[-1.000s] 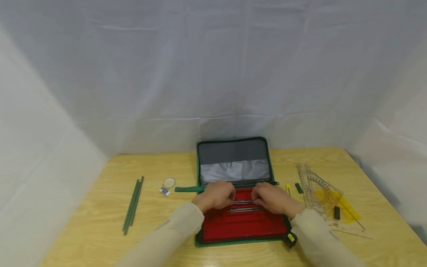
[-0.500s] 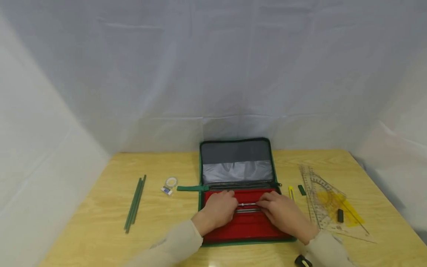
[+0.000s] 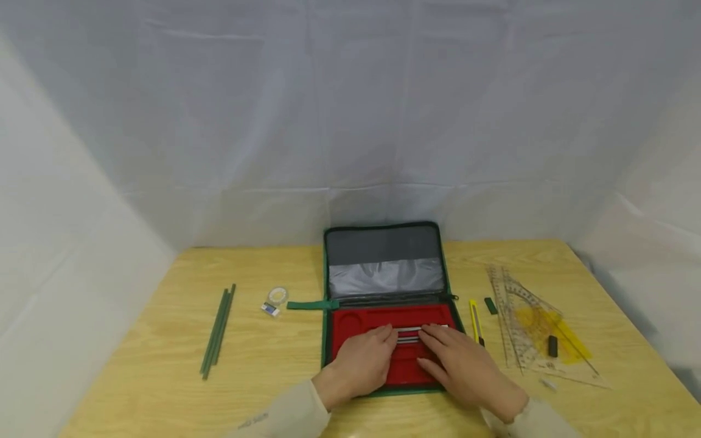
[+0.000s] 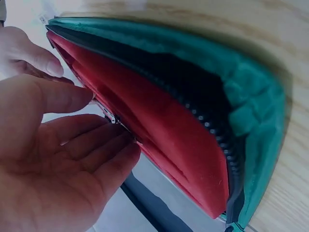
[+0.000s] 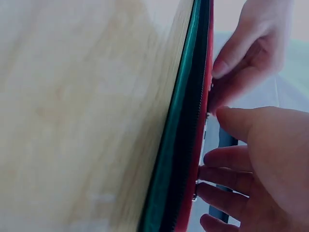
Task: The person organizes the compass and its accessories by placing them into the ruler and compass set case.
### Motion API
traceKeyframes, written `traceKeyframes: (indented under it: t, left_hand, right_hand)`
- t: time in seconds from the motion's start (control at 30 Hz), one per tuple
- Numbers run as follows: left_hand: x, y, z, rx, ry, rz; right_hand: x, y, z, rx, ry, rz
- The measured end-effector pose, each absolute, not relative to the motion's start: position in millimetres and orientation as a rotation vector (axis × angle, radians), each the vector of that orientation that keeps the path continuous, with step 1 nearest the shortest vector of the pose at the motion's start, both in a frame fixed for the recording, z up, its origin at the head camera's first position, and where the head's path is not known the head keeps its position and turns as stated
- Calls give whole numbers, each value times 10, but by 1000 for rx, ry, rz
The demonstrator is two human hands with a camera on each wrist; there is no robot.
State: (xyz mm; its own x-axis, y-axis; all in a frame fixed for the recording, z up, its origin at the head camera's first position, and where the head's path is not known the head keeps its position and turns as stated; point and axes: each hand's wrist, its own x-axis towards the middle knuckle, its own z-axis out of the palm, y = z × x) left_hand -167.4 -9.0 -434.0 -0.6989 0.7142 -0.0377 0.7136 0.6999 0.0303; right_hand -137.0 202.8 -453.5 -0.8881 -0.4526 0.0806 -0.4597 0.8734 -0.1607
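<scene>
Soft, even, diffuse light fills the head view with faint shadows; both wrist views are close, blurred and washed out at the edges.

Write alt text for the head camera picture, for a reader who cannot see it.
Two hands, left hand and right hand, rest fingertips on a metal drawing tool in the red tray of an open green case on a wooden table. Green pencils lie left, clear set squares right.

case: open at the middle of the table; rods: on its left; set squares: on its right
</scene>
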Motion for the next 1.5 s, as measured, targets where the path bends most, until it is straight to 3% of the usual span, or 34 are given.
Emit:
traceKeyframes:
  t: [0.8, 1.2, 1.5]
  left_hand:
    - [-1621, -4, -4405, 1110, 2928, 173]
    - [-1538, 34, -4380, 1056, 2952, -88]
    - [-1532, -14, -4333, 1045, 2943, -57]
  right_hand:
    - [-1253, 1933, -4592, 455, -3166, 450]
    - [-1207, 1803, -4502, 457, -3187, 175]
    - [-1307, 1815, -4426, 345, -3038, 351]
